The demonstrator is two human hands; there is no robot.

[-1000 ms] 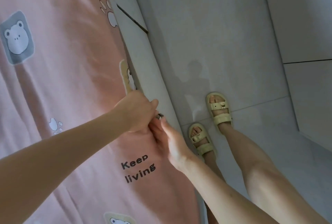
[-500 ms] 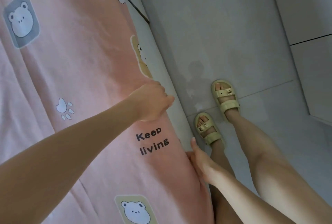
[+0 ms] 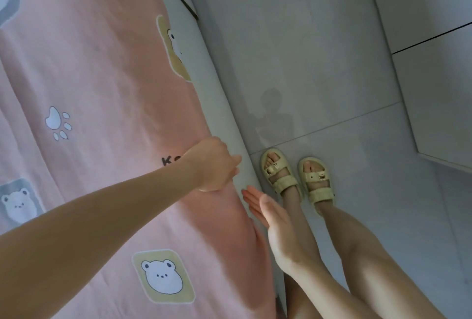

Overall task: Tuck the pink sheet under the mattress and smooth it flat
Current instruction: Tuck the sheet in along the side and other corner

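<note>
The pink cotton sheet printed with white bears and paw marks [image 3: 102, 76] lay spread over the top of the bed, its long edge running along the pale grey padded side of the mattress [image 3: 222, 119], though whether that band was mattress or frame could not be told; the left hand [image 3: 213, 165] rested at that edge beside the dark lettering, knuckles up, its fingers bent over the brink and mostly hidden, so whether its grip was clamped on the cloth or only pressing it could not be told; the right hand [image 3: 268, 212] hung just beside the pale side, a little nearer the person, its grip apart, fingers [image 3: 251, 197] straight and together, palm turned toward the bed, holding nothing; the job looked well under way but unfinished; beyond the left hand the sheet ended cleanly at the top corner with the pale side bare beneath it, which read as tucked or at least drawn in; nearer the person a pink fold bulged out over the side below the right hand and seemed not yet pushed under; long soft creases ran slantwise across the left part of the sheet, so smoothing appeared to remain; pale yellow buckled sandals [image 3: 281, 175] stood on the grey tiled floor [image 3: 306, 50] close to the bed.
</note>
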